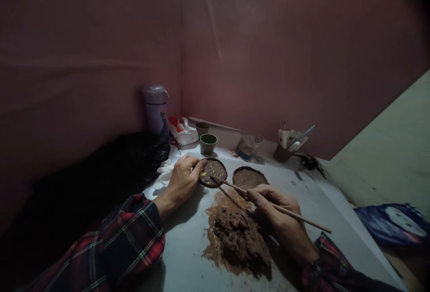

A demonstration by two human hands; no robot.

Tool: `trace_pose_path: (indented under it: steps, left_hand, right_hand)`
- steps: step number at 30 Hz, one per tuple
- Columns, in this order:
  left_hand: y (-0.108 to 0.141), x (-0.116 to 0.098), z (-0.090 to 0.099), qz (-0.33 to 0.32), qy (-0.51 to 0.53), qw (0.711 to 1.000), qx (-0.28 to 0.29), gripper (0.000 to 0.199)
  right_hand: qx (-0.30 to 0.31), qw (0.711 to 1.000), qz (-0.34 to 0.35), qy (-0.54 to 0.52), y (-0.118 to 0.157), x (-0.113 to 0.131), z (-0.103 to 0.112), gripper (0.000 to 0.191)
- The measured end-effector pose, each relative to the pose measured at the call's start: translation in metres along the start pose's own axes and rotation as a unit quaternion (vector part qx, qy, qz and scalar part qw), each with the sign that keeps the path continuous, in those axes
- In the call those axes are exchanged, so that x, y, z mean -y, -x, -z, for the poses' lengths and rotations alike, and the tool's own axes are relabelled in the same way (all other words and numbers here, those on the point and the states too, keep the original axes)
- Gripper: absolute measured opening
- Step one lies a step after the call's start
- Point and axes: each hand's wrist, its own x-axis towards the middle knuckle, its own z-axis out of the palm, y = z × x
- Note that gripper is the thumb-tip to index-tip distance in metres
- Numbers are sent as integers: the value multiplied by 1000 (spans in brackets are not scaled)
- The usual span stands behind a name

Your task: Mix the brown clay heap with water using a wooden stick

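On the purple bottle (pixel 152 115) we see a small dark printed figure, and on the blue bag (pixel 399 225) at lower right a pale printed one. The packet (pixel 183 135) is white with red, but we cannot read any print on it; it is too small and dim.

The round dish (pixel 215 166) with yellow dots sits near the middle of the view, above the mud (pixel 235 238). Our left hand (pixel 184 175) grips its left edge, thumb across the rim; where the fingers lie underneath we cannot tell. Our right hand (pixel 278 213) pinches the stick (pixel 302 220) closed between thumb and fingers, pen-fashion, its tip at the face of the dish; whether it touches, we cannot tell.

The brown dish (pixel 248 178) lies just right of the dotted one, close to our right knuckles, so room is tight there. The mud spreads below both. More room lies left of it, where white paper (pixel 188 247) runs towards our left sleeve (pixel 134 234). The paper's right edge slants down past our right hand. Along the back, the green-lined cup (pixel 208 146), the clear cup (pixel 247 146) and the pen pot (pixel 284 153) stand apart.
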Motion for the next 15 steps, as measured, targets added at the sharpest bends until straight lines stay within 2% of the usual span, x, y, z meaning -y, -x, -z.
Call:
trace_pose_path:
  steps: [4, 10, 15]
  left_hand:
    - [0, 1, 0, -1, 4, 1000, 1, 34]
    - [-1, 1, 0, -2, -1, 1000, 4, 34]
    - [0, 0, 1, -4, -2, 1000, 6, 34]
  right_hand:
    - [-20, 999, 9, -25, 2, 2, 0, 24]
    - [25, 999, 44, 16, 0, 1, 2, 24]
    - [-7, 999, 49, 6, -1, 0, 2, 24]
